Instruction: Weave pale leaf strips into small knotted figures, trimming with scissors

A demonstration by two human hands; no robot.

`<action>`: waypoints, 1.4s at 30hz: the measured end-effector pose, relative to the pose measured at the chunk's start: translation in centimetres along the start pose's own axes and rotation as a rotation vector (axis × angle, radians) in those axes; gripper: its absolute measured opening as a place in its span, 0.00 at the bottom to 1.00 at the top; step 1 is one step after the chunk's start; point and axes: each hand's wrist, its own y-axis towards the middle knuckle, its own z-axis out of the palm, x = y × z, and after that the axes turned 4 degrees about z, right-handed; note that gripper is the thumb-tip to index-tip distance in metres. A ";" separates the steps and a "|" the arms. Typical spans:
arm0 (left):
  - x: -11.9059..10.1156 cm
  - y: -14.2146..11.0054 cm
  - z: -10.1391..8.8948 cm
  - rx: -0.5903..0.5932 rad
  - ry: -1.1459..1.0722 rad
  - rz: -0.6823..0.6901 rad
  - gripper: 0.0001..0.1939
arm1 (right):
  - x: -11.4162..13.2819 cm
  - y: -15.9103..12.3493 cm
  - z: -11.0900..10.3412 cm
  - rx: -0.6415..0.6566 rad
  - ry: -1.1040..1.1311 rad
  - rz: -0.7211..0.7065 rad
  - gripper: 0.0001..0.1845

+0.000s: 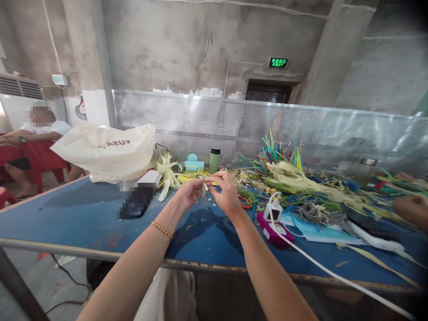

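Over the blue table (83, 214), my left hand (191, 192) and my right hand (226, 192) meet with fingertips close together. Between them is a small pale strip (205, 186), too small to make out exactly; it looks like a bit of plant leaf or husk. The fingers of both hands are pinched on it. A gold bead bracelet (162, 229) circles my left wrist. Just beyond my hands lie dry plant scraps (249, 179) and a yellow sheet (187, 177). To the left of them sits a bunch of pale husk leaves (167, 171).
A white bag (107, 151), a black phone (137, 201) and a green flask (214, 160) stand or lie around. At right are a purple power strip (274, 229) with a white cable, husk piles (297, 178), grey cord (319, 216) and another person's hand (413, 211). Someone sits far left.
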 end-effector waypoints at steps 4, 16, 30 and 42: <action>0.3 -0.1 0.0 0.061 0.041 0.005 0.04 | 0.4 0.0 0.1 0.007 -0.007 -0.036 0.07; 1.1 0.1 -0.1 0.100 0.094 0.078 0.09 | 0.7 -0.1 -0.1 0.065 -0.115 -0.096 0.04; 1.0 -0.4 -0.4 0.388 0.216 0.067 0.14 | 0.2 0.5 -0.5 0.003 0.309 0.394 0.10; 1.1 -0.5 -0.3 0.351 0.380 0.103 0.14 | 0.2 0.5 -0.5 0.029 0.533 0.696 0.12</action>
